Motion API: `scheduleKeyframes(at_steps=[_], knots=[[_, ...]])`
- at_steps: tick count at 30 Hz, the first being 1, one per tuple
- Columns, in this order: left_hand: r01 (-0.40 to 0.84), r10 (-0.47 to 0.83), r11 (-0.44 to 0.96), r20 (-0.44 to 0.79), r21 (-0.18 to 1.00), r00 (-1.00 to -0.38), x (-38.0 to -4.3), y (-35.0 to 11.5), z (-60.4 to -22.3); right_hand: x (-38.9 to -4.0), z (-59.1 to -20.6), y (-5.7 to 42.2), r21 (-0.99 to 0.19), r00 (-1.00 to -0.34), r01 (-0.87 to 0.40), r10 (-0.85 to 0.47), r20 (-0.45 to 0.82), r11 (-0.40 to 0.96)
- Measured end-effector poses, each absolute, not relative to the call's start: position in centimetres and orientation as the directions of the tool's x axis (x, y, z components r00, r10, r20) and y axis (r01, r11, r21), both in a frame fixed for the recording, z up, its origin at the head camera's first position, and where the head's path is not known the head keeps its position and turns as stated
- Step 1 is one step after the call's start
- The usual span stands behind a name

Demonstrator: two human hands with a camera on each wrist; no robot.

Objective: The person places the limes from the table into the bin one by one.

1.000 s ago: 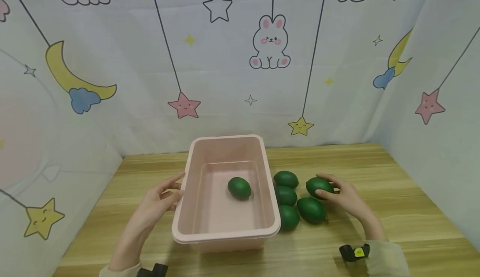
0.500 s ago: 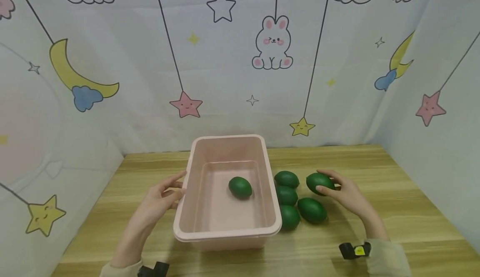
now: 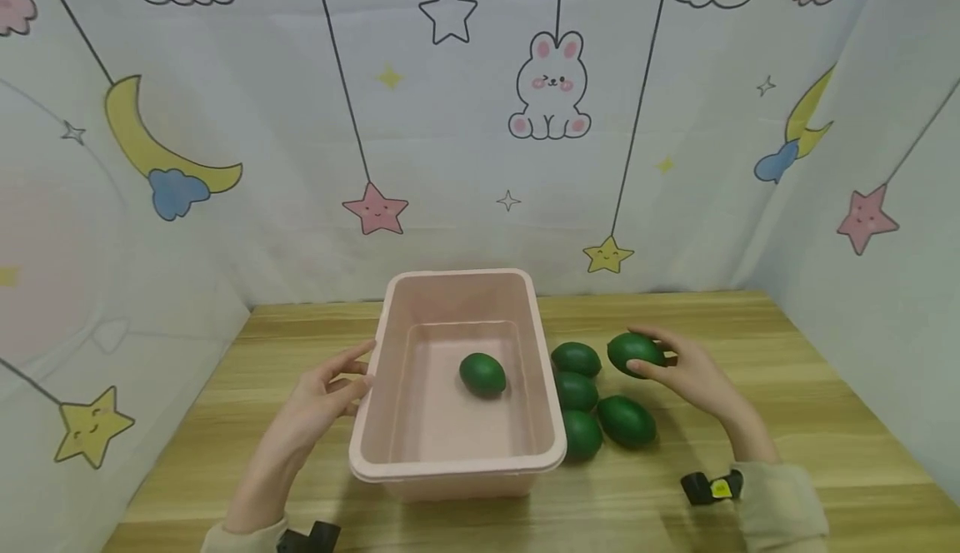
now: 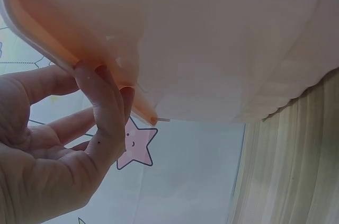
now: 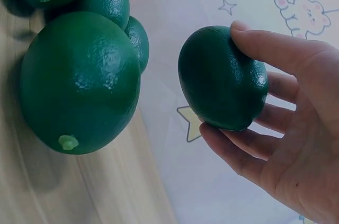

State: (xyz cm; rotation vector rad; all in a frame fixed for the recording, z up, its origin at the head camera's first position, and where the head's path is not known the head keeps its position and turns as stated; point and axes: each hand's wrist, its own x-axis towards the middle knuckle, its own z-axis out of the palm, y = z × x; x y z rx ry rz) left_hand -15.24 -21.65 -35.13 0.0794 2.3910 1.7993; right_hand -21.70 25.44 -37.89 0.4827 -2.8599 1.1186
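My right hand [image 3: 695,378] grips a dark green lime [image 3: 634,354] between thumb and fingers, raised off the table in the right wrist view [image 5: 222,78]. Below and left of it, several limes lie on the table against the bin's right side, among them a front one [image 3: 627,421] with a pale stem end. A pink plastic bin [image 3: 459,470] stands at the table's middle, with one lime [image 3: 482,375] on its floor. At the bin's left rim is my left hand [image 3: 318,399]; its bent fingers and thumb hold the rim's underside in the left wrist view [image 4: 58,144].
The wooden table [image 3: 795,420] reaches back to a white curtain [image 3: 450,137] printed with stars, moons and rabbits. The curtain also closes in the left and right sides. A small black camera [image 3: 708,488] sits at the right wrist.
My right hand has lifted its lime off the table, moving it up and slightly away from the others. The left hand stays at the bin's rim. The head view has shifted slightly.
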Motion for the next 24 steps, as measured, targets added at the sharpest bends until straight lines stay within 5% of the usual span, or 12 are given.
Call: scheduleKeyframes(at_steps=[24], knots=[[-0.047, 0.131, 0.273, -0.085, 0.961, -0.988, -15.3, -21.6, -35.2, -22.9, -35.5, 23.0, -0.593, -0.911, -0.401, -0.368, 0.183, 0.698]])
